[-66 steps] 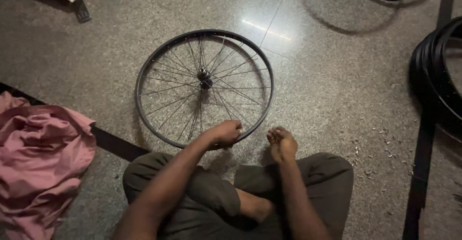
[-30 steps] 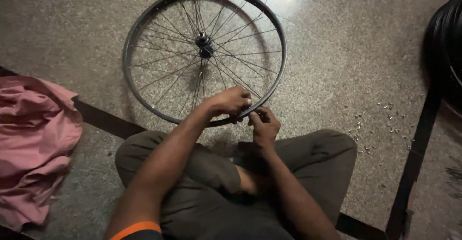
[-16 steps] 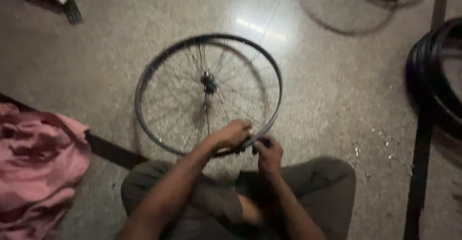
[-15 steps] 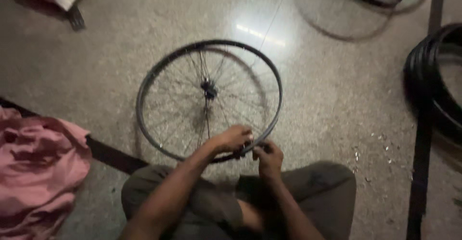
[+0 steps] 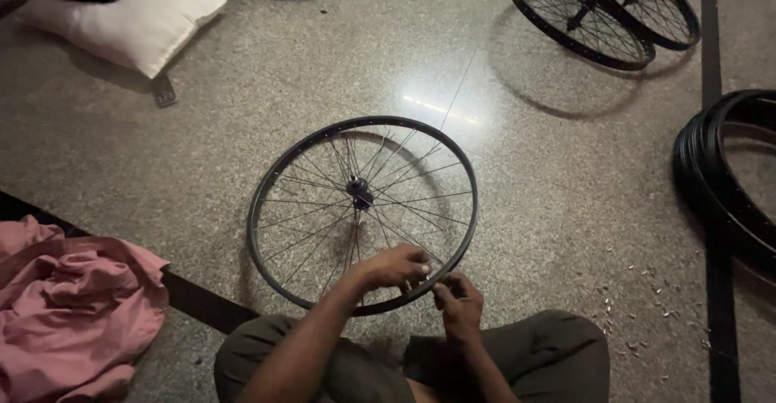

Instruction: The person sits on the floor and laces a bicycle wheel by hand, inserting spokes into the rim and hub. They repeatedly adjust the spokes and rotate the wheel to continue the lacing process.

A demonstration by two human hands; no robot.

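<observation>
Place: a bicycle wheel workshop, with the work done on the floor rather than at a bench.
Floor: speckled grey stone floor [image 5: 202, 152] with dark inlaid strips, polished enough to reflect an overhead light.
Main sign: a bare spoked wheel [image 5: 362, 213] lies flat on the floor just in front of a seated person's crossed legs.
More stock: two further spoked wheels [image 5: 602, 15] lean together at the top right.
Tyres: a stack of black tyres [image 5: 727, 185] sits at the right edge.
Debris: small pale metal bits [image 5: 647, 298] lie scattered on the floor near the tyres.
Soft items: a pink cloth [image 5: 73, 306] lies bunched at the left, and a white cushion [image 5: 129, 27] at the top left.
</observation>
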